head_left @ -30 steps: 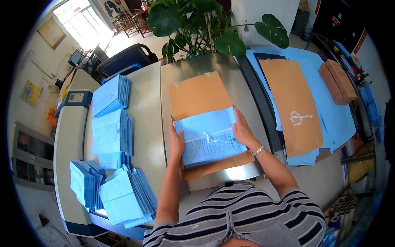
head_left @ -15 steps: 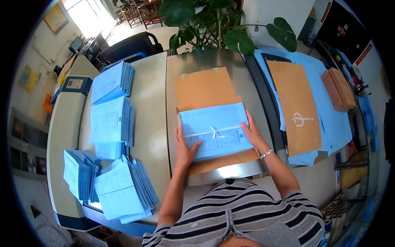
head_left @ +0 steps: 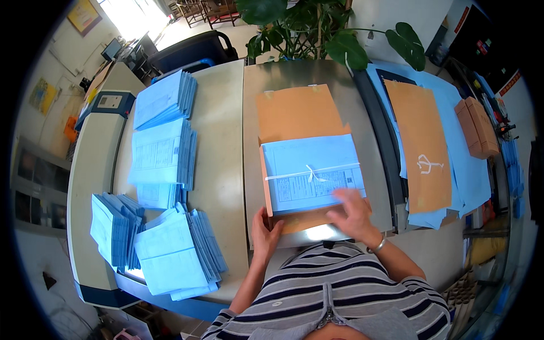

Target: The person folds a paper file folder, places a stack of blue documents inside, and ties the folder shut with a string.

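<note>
A bundle of blue printed papers [head_left: 311,150], tied across with a white ribbon in a bow [head_left: 311,174], lies inside an opened brown cardboard folder [head_left: 297,116]. The folder's large flap is spread toward the far side, and a narrower flap shows along the near edge. At the near left corner of the folder, my left hand [head_left: 265,235] has its thumb and fingers around the end of the near flap. My right hand [head_left: 357,218] is over the near right corner of the bundle, fingers apart, slightly blurred and holding nothing.
Several stacks of folded blue papers [head_left: 161,153] stand on the left of the table. To the right, beyond a dark rail [head_left: 377,124], a flat brown cardboard [head_left: 422,153] lies on blue sheets [head_left: 467,170] beside a brown box [head_left: 476,127]. A leafy plant [head_left: 345,48] rises behind.
My hands have left the sides of the bundle and come nearer to me. The left is now at the folder's near corner; the right is lifted with fingers spread. The view has shifted slightly.
</note>
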The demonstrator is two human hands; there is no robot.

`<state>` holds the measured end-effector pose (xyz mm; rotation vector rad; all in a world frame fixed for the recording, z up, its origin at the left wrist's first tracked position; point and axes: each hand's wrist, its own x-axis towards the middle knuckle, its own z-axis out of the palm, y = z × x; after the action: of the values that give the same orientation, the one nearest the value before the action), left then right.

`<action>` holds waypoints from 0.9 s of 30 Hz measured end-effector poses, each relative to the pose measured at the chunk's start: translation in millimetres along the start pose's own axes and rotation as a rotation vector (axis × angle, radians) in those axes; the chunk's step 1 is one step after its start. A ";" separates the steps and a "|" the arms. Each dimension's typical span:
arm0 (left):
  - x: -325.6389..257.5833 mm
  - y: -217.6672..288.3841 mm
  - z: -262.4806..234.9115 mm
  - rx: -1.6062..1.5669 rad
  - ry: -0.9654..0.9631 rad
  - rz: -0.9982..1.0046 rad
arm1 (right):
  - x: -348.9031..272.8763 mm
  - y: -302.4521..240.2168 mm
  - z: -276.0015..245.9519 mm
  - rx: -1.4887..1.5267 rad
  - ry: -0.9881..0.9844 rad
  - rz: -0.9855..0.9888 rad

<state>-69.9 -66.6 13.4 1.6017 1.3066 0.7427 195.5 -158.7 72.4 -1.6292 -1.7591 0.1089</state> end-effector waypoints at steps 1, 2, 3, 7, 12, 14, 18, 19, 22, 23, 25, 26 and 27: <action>-0.5 5.7 -4.5 0.055 -0.031 -0.042 | 1.8 -10.9 10.0 0.110 -0.129 -0.054; -0.4 15.8 -9.9 0.107 -0.062 -0.080 | 5.0 -21.0 18.8 0.218 -0.257 -0.109; -0.9 20.8 -13.5 0.162 -0.089 -0.122 | 7.9 -30.0 29.9 0.230 -0.290 -0.132; 5.5 0.3 -9.2 0.440 -0.102 0.042 | 9.0 -37.2 71.6 0.154 -0.492 -0.176; 13.3 9.8 -1.2 0.497 -0.150 -0.006 | 11.8 -46.9 75.8 0.029 -0.632 -0.183; 15.5 6.0 -3.4 0.331 -0.132 0.000 | 8.0 -40.2 80.1 0.090 -0.594 -0.166; 29.3 -20.8 -2.0 0.065 -0.130 0.053 | 8.8 -34.3 84.0 0.093 -0.653 -0.206; 31.3 -26.6 -1.0 -0.040 -0.156 -0.022 | 11.3 -35.3 83.2 0.113 -0.654 -0.216; 37.2 25.0 -5.5 -0.558 -0.307 -0.536 | 2.4 -22.8 91.2 0.130 -0.660 -0.202; 31.2 26.6 -1.4 -0.567 -0.277 -0.476 | 2.4 -20.2 94.3 0.133 -0.663 -0.217; 15.8 25.0 14.2 -0.578 -0.215 -0.346 | 4.5 -22.9 91.0 0.177 -0.666 -0.181; 10.5 21.3 17.7 -0.565 -0.208 -0.269 | 5.8 -22.3 87.9 0.198 -0.662 -0.155; 4.5 12.2 18.2 -0.571 -0.192 -0.216 | 4.9 -20.2 88.7 0.219 -0.661 -0.170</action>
<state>-47.8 -67.6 16.7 1.0279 0.9915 0.7244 130.4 -122.7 19.9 -1.3587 -2.2629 0.8078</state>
